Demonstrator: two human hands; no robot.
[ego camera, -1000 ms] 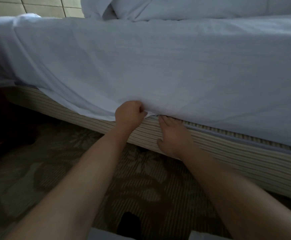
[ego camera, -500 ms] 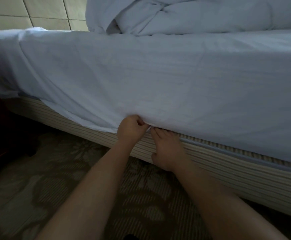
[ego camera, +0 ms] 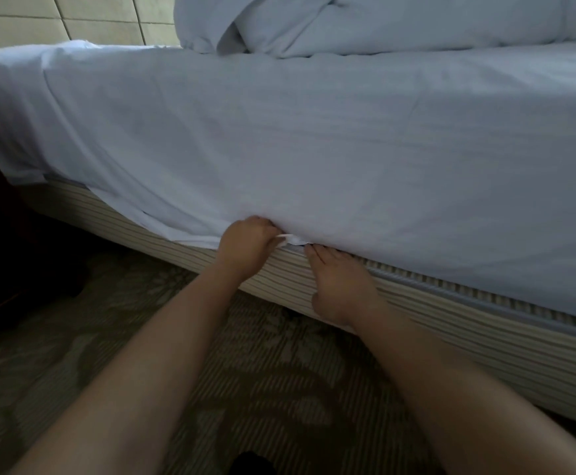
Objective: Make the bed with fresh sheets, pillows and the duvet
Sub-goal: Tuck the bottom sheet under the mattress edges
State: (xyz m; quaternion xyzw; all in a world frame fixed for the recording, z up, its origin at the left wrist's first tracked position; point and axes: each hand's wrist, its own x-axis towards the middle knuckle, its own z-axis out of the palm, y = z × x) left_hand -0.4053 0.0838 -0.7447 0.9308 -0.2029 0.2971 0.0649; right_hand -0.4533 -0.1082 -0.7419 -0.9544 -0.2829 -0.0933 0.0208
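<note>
Sheet point(ego camera: 314, 149) edge gripped by left hand point(ego camera: 248, 243); right hand point(ego camera: 339, 286) flat, fingers straight, pushed under mattress. Tuck best kept taut, smooth.

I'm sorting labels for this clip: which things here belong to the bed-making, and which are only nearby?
Part of the job:
- white sheet, hem gripped by left hand
- right hand, fingers straight at the tuck line
- bunched duvet
- striped bed base

Just nearby:
- patterned carpet
- tiled wall
</note>
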